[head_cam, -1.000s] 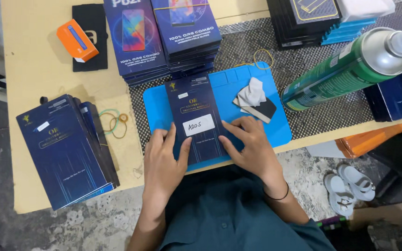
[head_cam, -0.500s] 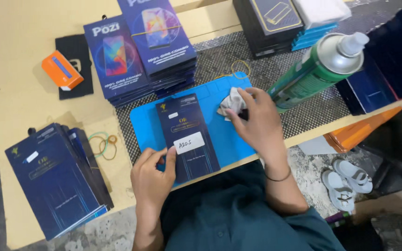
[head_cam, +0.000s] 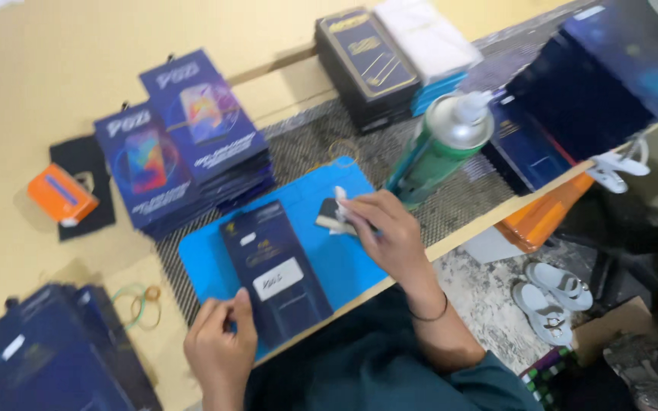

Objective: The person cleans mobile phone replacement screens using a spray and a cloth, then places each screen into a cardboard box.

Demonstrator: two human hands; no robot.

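On the blue mat [head_cam: 321, 259], the right hand [head_cam: 382, 228] has its grip closed on a small white cloth [head_cam: 340, 196], pressed against a dark pad [head_cam: 330, 215] beneath the fingers. Just left of that grip lies 1 dark blue flat box [head_cam: 272, 266] with a white label. The left hand [head_cam: 218, 342] touches the box's near corner, fingers curled; whether it grips anything cannot be told. A green spray can [head_cam: 439, 148] stands just beyond the right grip on the counter [head_cam: 9, 99].
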